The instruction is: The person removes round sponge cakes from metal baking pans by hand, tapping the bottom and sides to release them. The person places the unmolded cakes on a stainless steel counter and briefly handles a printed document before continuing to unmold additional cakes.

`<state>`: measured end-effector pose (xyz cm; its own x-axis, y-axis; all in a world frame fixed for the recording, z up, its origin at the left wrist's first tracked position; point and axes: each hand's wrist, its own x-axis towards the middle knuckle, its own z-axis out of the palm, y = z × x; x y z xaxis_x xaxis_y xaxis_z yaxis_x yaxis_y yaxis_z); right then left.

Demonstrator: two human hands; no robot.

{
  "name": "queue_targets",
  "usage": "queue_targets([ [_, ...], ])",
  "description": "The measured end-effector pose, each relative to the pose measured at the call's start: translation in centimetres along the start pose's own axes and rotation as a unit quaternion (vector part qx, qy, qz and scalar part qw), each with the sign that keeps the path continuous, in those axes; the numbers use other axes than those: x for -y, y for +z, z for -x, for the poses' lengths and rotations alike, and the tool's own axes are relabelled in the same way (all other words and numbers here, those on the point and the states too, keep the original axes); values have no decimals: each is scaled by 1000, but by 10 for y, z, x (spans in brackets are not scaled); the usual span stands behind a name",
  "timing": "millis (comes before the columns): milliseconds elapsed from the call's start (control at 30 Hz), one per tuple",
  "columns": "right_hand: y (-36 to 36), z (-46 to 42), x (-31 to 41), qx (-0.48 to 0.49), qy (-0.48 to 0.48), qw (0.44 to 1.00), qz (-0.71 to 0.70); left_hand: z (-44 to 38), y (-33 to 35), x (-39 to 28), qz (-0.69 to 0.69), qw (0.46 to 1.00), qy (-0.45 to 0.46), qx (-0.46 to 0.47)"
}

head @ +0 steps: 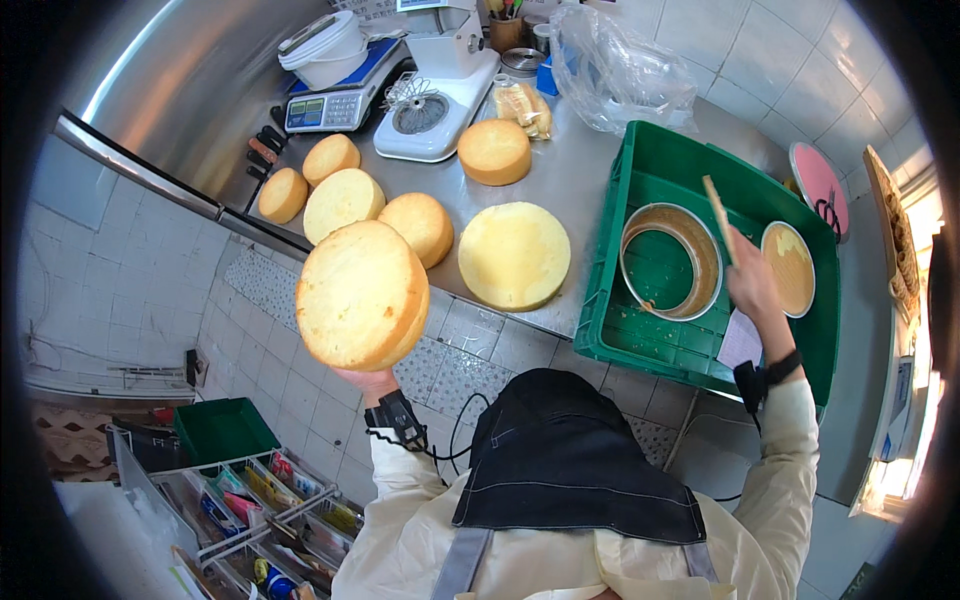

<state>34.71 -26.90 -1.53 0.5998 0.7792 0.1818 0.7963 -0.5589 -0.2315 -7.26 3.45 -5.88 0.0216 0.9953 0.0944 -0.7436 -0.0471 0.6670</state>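
My left hand [367, 379] holds up a thick round sponge cake [360, 296] from beneath, past the front edge of the steel table [581, 169]. Several more round sponge cakes, among them a pale wide one [514, 256], rest on the table. Over the green plastic crate [604, 259], my right hand [752, 279] grips a thin, light-coloured flat tool [718, 214], perhaps wooden. Below it in the crate are a metal cake ring [705, 262] and a round pan base [789, 270] with cake residue. A paper slip [739, 341] lies near my right wrist.
Behind the cakes stand a digital scale [330, 109] bearing white tubs, a white mixer [427, 124], a bag of cake pieces [525, 109] and a clear plastic bag [619, 71]. Knives [264, 150] lie at the table's left. A rack of packets [255, 502] stands lower left.
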Motion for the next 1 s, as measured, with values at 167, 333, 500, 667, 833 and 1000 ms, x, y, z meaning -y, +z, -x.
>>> queue_targets([
  [167,60,-14,22,123,-57,954,269,20,-33,-13,-53,998,35,2],
  [333,72,-10,22,126,-47,939,317,59,-42,-16,-121,992,39,-21],
  [500,49,-6,27,224,-86,936,257,61,-31,-33,-10,1000,7,-16],
  [667,0,-41,34,303,-91,949,13,43,-31,-41,-10,999,37,10],
  [833,-8,-130,114,187,-105,958,-189,-1,-25,-30,-217,972,89,-18],
  [1000,117,-235,175,293,153,841,-428,-49,-53,-27,-252,965,3,-74],
])
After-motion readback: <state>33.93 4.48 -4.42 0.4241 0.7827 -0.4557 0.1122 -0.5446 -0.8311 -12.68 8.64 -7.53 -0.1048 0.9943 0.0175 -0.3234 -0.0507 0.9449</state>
